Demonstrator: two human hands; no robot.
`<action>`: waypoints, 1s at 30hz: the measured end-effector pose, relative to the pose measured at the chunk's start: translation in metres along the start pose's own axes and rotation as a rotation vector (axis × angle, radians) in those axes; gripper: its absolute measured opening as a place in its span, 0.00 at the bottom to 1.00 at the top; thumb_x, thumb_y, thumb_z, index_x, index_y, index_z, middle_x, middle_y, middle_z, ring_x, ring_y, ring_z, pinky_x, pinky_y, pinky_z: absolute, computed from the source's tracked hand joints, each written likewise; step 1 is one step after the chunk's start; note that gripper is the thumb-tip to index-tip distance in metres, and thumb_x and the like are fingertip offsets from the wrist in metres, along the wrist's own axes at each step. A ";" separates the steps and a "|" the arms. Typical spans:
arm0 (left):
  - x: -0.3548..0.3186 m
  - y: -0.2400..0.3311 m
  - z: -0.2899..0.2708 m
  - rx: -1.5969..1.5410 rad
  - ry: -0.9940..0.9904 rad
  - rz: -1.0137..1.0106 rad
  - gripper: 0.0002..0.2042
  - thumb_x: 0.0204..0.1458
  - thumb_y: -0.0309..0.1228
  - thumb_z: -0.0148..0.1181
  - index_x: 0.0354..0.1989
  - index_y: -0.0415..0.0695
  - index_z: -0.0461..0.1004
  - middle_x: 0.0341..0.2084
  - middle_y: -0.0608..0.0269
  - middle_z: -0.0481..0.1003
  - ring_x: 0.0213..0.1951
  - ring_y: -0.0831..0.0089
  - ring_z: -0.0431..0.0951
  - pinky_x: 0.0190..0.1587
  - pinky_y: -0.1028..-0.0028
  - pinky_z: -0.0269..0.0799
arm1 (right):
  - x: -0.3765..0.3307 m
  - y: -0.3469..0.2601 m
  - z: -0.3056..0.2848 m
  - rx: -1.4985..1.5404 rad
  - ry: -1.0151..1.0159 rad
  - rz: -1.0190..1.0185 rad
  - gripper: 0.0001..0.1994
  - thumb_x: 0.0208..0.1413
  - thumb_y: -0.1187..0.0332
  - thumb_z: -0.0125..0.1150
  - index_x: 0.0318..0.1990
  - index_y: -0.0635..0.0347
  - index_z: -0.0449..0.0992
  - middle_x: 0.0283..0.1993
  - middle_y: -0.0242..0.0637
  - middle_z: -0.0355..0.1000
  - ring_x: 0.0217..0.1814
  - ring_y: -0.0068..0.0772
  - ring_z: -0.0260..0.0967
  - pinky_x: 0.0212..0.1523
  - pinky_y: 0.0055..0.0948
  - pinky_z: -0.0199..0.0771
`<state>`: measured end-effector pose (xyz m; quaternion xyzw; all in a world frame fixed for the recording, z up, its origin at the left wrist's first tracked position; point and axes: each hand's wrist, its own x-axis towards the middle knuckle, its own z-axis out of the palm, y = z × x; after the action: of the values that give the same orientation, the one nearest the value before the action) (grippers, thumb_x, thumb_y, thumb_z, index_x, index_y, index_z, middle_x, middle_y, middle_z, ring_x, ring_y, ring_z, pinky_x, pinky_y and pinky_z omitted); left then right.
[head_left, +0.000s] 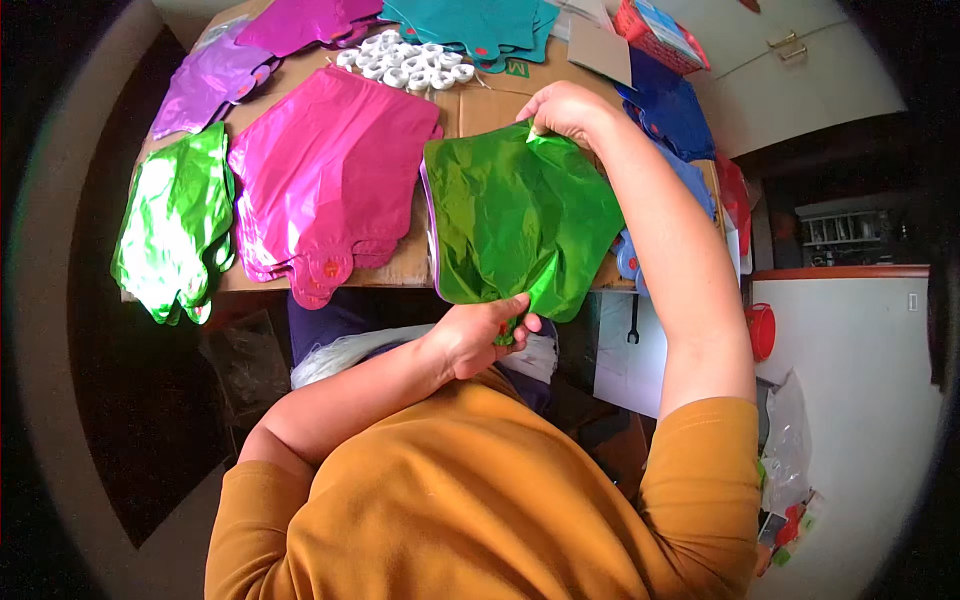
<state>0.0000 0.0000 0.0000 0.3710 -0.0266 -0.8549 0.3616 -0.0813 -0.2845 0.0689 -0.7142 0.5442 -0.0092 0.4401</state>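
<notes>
A flat green foil balloon [510, 215] is stretched over the front edge of the table, its surface creased. My left hand [490, 335] is closed on its near end, thumb on top, with the foil bunched by the fingers. At the far edge, my right hand [568, 112] pinches the foil and lifts it into a small fold. A purple edge shows along the green balloon's left side. Left of it lies a stack of pink foil balloons [330, 170], tabs toward me. Beyond that is a shiny green stack [178, 220].
The cardboard-covered table [480, 105] also carries white loops [405, 62], teal [475, 28], purple [205, 80] and dark blue [668, 105] foil stacks. A red basket [660, 38] stands at the far right corner. White strands [350, 355] lie across my lap.
</notes>
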 end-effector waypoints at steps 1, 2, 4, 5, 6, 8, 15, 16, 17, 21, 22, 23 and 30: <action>0.000 -0.001 0.000 -0.008 0.002 0.002 0.07 0.67 0.35 0.55 0.42 0.46 0.71 0.31 0.67 0.74 0.32 0.75 0.67 0.48 0.68 0.71 | -0.001 -0.001 0.001 0.001 0.008 0.000 0.17 0.45 0.85 0.62 0.42 0.62 0.86 0.38 0.42 0.82 0.37 0.33 0.75 0.37 0.37 0.76; 0.000 -0.002 0.001 -0.017 0.004 0.005 0.06 0.67 0.35 0.55 0.41 0.46 0.71 0.30 0.67 0.73 0.31 0.75 0.67 0.47 0.68 0.71 | -0.001 -0.002 0.001 0.003 0.016 0.000 0.16 0.45 0.85 0.61 0.42 0.63 0.86 0.37 0.42 0.82 0.37 0.33 0.75 0.36 0.37 0.75; 0.001 -0.002 -0.001 0.012 -0.028 0.022 0.06 0.68 0.35 0.54 0.41 0.47 0.72 0.30 0.68 0.72 0.31 0.76 0.67 0.45 0.69 0.71 | -0.002 -0.005 -0.003 -0.080 -0.015 -0.044 0.15 0.46 0.84 0.62 0.43 0.66 0.83 0.36 0.41 0.80 0.37 0.32 0.76 0.37 0.34 0.78; 0.001 -0.003 -0.001 0.026 -0.043 0.031 0.06 0.68 0.35 0.54 0.40 0.47 0.72 0.29 0.68 0.72 0.31 0.76 0.67 0.44 0.69 0.71 | -0.002 -0.007 -0.007 -0.121 -0.031 -0.068 0.14 0.46 0.83 0.62 0.43 0.67 0.82 0.36 0.41 0.79 0.37 0.32 0.77 0.38 0.32 0.79; -0.004 -0.002 0.004 0.048 -0.023 0.043 0.08 0.68 0.37 0.53 0.39 0.48 0.72 0.29 0.69 0.72 0.30 0.77 0.67 0.44 0.69 0.70 | -0.002 -0.007 -0.012 -0.165 -0.090 -0.107 0.15 0.46 0.82 0.64 0.44 0.67 0.82 0.37 0.40 0.80 0.38 0.31 0.77 0.39 0.31 0.78; -0.010 -0.003 0.007 0.214 -0.035 0.117 0.11 0.69 0.38 0.52 0.34 0.48 0.74 0.26 0.72 0.72 0.27 0.78 0.67 0.34 0.75 0.66 | -0.002 -0.010 -0.023 -0.253 -0.210 -0.188 0.17 0.46 0.79 0.67 0.46 0.67 0.82 0.39 0.38 0.80 0.41 0.30 0.77 0.42 0.29 0.77; -0.005 0.000 0.008 0.485 -0.091 0.152 0.13 0.69 0.39 0.51 0.32 0.49 0.74 0.26 0.73 0.73 0.27 0.79 0.68 0.31 0.78 0.62 | 0.014 -0.056 -0.036 -0.682 -0.640 -0.016 0.21 0.46 0.73 0.73 0.51 0.62 0.81 0.43 0.36 0.81 0.44 0.28 0.77 0.45 0.31 0.77; -0.005 0.001 0.007 0.358 -0.078 0.119 0.12 0.69 0.38 0.51 0.33 0.49 0.74 0.26 0.73 0.73 0.27 0.79 0.67 0.33 0.77 0.64 | 0.006 -0.070 -0.022 -0.699 -0.666 -0.041 0.20 0.47 0.73 0.73 0.50 0.62 0.81 0.42 0.36 0.81 0.42 0.28 0.77 0.45 0.32 0.78; -0.006 0.002 0.008 0.231 -0.067 0.085 0.11 0.69 0.38 0.52 0.34 0.48 0.73 0.27 0.72 0.73 0.28 0.79 0.67 0.35 0.77 0.65 | -0.002 -0.084 -0.009 -0.717 -0.690 -0.065 0.19 0.47 0.73 0.74 0.49 0.63 0.81 0.41 0.36 0.81 0.41 0.29 0.78 0.44 0.34 0.78; 0.007 0.000 -0.005 -0.134 -0.139 -0.060 0.06 0.69 0.33 0.52 0.42 0.45 0.71 0.29 0.66 0.71 0.29 0.77 0.65 0.38 0.71 0.68 | 0.006 -0.092 0.023 -0.656 -0.771 -0.198 0.16 0.47 0.73 0.73 0.45 0.62 0.81 0.39 0.35 0.81 0.39 0.29 0.77 0.42 0.34 0.77; 0.009 -0.001 -0.008 -0.136 -0.157 -0.055 0.06 0.69 0.33 0.52 0.42 0.45 0.70 0.29 0.66 0.71 0.29 0.77 0.65 0.38 0.71 0.68 | 0.008 -0.094 0.029 -0.603 -0.781 -0.224 0.15 0.46 0.73 0.73 0.44 0.62 0.81 0.38 0.34 0.81 0.38 0.29 0.76 0.41 0.34 0.77; 0.010 -0.001 -0.010 -0.137 -0.175 -0.050 0.06 0.69 0.33 0.52 0.42 0.45 0.70 0.29 0.66 0.71 0.28 0.77 0.65 0.38 0.71 0.68 | 0.011 -0.095 0.034 -0.590 -0.775 -0.279 0.14 0.46 0.73 0.73 0.43 0.62 0.81 0.37 0.34 0.80 0.37 0.28 0.75 0.40 0.34 0.76; 0.011 -0.001 -0.009 -0.234 -0.203 -0.037 0.08 0.70 0.34 0.50 0.41 0.44 0.69 0.30 0.68 0.70 0.29 0.78 0.64 0.39 0.72 0.69 | -0.013 -0.104 0.041 -0.715 -0.527 -0.702 0.10 0.43 0.76 0.64 0.36 0.63 0.80 0.31 0.37 0.78 0.33 0.31 0.73 0.36 0.35 0.72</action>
<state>0.0005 -0.0038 -0.0138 0.2386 0.0437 -0.8917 0.3821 0.0133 -0.2468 0.1167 -0.9351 0.1149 0.2087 0.2624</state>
